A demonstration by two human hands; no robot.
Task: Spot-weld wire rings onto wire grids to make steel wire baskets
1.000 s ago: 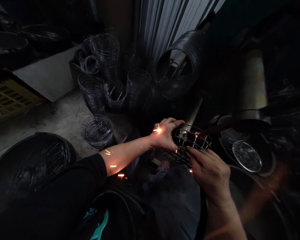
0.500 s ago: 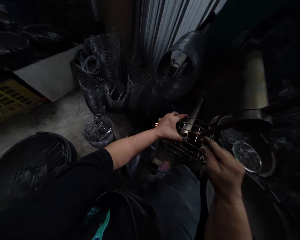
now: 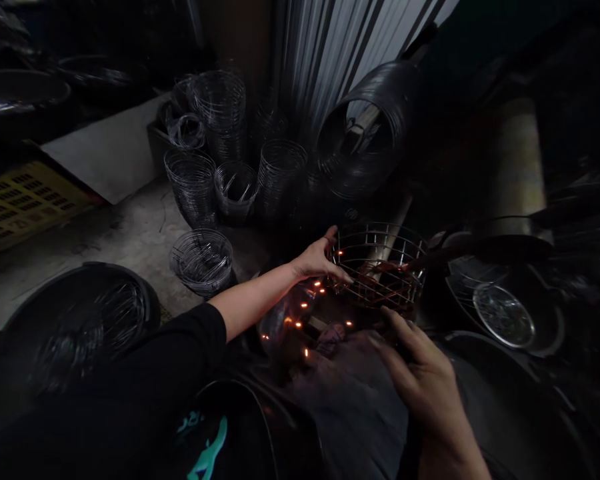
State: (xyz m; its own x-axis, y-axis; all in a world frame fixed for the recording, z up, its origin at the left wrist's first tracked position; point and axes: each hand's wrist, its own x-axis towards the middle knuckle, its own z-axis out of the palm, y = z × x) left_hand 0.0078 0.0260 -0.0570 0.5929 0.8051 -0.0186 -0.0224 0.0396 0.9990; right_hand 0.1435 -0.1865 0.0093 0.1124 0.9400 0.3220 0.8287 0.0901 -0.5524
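A round wire basket (image 3: 375,300) of thin metal rods sits in front of me, at the end of a dark machine arm (image 3: 445,255) that reaches into its right side. My left hand (image 3: 316,260) grips the basket's left side, fingers at the rim and thumb lower on the wires. Below the basket's front right, my right hand (image 3: 423,363) is open, thumb and fingers apart, with nothing in it. Its fingertips are close to the lower wires; I cannot tell whether they touch. Orange sparks (image 3: 304,305) fly below my left hand, and the wires glow reddish.
Stacked wire rings and baskets (image 3: 190,183) stand on the floor at the back. A small wire basket (image 3: 203,260) holds short rods. A dark tub (image 3: 147,287) with rods is at left, a yellow crate (image 3: 30,200) behind it. A wire coil (image 3: 365,127) hangs behind; a basin (image 3: 555,333) stands right.
My right hand has let go of the basket and moved down and left, fingers spread. My left hand has shifted slightly left. The basket has turned more upright, and many more sparks have appeared.
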